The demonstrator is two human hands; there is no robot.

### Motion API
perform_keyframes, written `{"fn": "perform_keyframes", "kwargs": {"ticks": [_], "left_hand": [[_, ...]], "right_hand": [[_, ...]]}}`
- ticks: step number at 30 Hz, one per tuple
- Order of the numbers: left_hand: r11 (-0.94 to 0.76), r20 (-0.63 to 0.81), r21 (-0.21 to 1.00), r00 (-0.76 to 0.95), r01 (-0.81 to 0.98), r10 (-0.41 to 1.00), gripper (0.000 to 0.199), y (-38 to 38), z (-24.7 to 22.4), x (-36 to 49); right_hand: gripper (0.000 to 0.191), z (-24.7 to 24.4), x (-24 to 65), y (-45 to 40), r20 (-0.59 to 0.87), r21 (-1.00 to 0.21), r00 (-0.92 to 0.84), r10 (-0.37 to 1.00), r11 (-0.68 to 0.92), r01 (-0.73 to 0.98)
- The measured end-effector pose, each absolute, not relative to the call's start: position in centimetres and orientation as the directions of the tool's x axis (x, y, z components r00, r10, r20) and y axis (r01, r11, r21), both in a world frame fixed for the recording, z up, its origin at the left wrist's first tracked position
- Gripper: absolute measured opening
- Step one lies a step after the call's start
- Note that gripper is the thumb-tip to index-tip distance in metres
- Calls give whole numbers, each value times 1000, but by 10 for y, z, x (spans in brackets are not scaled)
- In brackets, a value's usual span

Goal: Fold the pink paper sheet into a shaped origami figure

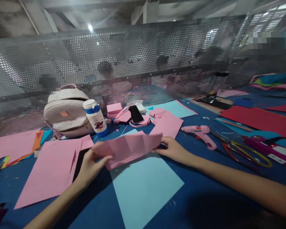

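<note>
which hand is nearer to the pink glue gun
Right. The right hand is a little left of the pink glue gun; the left hand is much farther left, at the far end of the pink paper.

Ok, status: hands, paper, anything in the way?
Left hand, right hand holding creased pink paper. Paper over light-blue sheet. Pink glue gun aside, not blocking.

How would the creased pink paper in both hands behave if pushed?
The pink paper would probably bend at its visible creases. It looks thin, so likely light. Held near its ends without drooping, it seems fairly stiff.
</note>
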State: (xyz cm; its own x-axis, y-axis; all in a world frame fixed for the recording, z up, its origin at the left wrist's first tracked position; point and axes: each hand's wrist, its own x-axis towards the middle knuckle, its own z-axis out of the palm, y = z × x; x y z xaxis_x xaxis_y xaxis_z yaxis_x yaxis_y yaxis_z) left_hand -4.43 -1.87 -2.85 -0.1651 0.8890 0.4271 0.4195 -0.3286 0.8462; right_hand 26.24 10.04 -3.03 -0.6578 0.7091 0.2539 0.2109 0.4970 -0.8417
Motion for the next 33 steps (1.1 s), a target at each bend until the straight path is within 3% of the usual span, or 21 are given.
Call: {"fn": "perform_keyframes", "kwargs": {"ticks": [2, 4, 7, 10, 12, 15, 18, 21, 24, 28, 30, 33], "left_hand": [[-415, 341, 743, 238, 525, 910, 20, -32, -35, -44], [-609, 261, 565, 580, 557, 772, 45, -45, -43, -40], [-720, 211, 262, 690, 643, 692, 64, -62, -57, -34], [-703, 222, 131, 670, 700, 708, 66, -69, -69, -35], [-696, 272, 163, 646, 699, 713, 62, -70, -73, -41], [-626, 308, 389, 544, 676, 780, 50, -66, -70, -49], [-383, 253, 625, 288, 680, 924, 31, -55, -63, -50], [-159, 201, 738, 11, 655, 980, 34, -39, -58, -43], [-44, 106, 852, -89, 521, 990, 28, -25, -59, -37], [-31, 89, 911, -123, 412, 988, 72, -20, -59, -34], [-57, 113, 895, -102, 442, 988, 75, -22, -59, -35], [-81, 141, 844, -73, 531, 987, 58, -22, -61, -37]], "right_hand": [[20, -30, 273, 93, 269, -773, -724, 635, 591, 231], [19, -29, 283, 87, 225, -688, -831, 509, 686, 234], [34, -30, 292, 81, 115, -562, -942, 314, 802, 199], [41, -36, 298, 80, 84, -536, -963, 255, 826, 172], [39, -42, 301, 81, 116, -567, -952, 284, 806, 172], [34, -46, 301, 82, 141, -605, -933, 332, 774, 184], [29, -44, 294, 85, 99, -642, -869, 485, 698, 317], [41, -44, 283, 91, 30, -674, -727, 686, 551, 493], [49, -48, 274, 99, -25, -728, -655, 755, 435, 530], [42, -52, 270, 105, -18, -745, -657, 753, 428, 511], [37, -52, 269, 104, -10, -716, -664, 748, 458, 527], [33, -48, 269, 100, -12, -639, -665, 747, 506, 579]]}}
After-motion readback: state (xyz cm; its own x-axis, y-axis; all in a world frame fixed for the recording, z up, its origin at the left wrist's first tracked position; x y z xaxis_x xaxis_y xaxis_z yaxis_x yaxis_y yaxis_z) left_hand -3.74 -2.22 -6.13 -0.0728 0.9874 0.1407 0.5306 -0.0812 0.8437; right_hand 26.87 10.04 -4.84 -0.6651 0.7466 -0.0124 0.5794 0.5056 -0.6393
